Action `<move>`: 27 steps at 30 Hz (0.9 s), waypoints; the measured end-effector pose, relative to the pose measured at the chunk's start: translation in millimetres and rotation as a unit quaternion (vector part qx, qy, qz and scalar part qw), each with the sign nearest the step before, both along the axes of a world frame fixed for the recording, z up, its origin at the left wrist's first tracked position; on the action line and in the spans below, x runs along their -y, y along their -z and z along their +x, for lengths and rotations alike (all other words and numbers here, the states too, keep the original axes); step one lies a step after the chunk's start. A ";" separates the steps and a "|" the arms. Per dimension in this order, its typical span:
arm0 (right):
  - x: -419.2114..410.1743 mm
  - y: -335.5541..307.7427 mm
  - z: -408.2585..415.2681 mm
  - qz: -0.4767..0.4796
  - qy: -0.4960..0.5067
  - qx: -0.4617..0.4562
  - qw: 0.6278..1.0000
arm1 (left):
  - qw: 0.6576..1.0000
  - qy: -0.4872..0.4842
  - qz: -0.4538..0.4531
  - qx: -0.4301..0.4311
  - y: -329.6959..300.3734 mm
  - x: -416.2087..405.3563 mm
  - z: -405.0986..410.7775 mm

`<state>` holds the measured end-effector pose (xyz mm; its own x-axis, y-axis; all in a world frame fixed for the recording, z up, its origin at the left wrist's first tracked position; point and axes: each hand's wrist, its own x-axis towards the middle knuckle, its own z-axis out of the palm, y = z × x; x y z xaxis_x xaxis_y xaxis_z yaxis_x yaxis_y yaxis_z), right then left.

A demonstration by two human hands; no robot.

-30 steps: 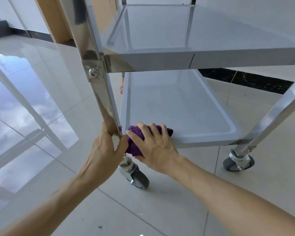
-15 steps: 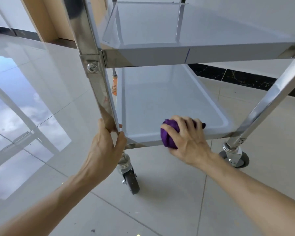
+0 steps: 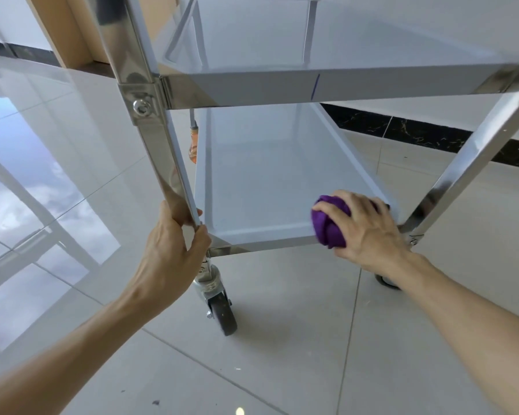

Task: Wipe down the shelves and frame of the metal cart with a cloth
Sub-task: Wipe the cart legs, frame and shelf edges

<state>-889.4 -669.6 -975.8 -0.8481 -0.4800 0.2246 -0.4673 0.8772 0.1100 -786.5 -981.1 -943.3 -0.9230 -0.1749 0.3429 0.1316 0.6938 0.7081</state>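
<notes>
Right hand [image 3: 369, 229] grips the bunched purple cloth [image 3: 327, 224] against the near right edge of the cart's lower shelf [image 3: 267, 181]; left hand [image 3: 174, 250] clasps the front left post [image 3: 159, 145], above a caster [image 3: 222, 310] on tiled floor [image 3: 282, 369].

Nothing readable is showing anywhere in this view: no text, label, brand, number or sign. The metal cart [image 3: 282, 91] is presenting only bare, reflective steel on its shelves and posts, and the one mark on it (a thin dark line on the front edge of the upper shelf [image 3: 315, 86]) is not forming any letter or figure. The purple cloth [image 3: 330, 226] is showing plain fabric with no tag or print. The floor tiles [image 3: 282, 354] are carrying only reflections and a few dark specks.
</notes>
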 end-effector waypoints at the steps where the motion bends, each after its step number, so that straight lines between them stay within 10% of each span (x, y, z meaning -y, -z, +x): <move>1: -14.7 -1.6 -1.6 0.009 0.027 0.000 1.000 | 1.000 0.000 -0.002 0.000 -0.1 -1.1 -0.3; 8: -25.9 -3.8 0.5 0.004 0.063 0.020 0.998 | 1.000 -0.007 -0.004 0.002 3.2 2.3 -1.0; 16: -1.2 -25.6 48.1 -0.202 -0.125 0.037 0.971 | 0.995 -0.089 -0.053 0.015 -1.6 54.4 -10.4; 23: -2.1 -44.2 77.7 -0.235 -0.224 0.030 0.945 | 0.894 -0.171 -0.354 0.214 -37.8 118.1 -7.1; 27: -9.1 -59.6 80.7 -0.241 -0.225 -0.012 0.944 | 0.913 -0.128 -0.316 0.227 -82.7 100.7 -6.7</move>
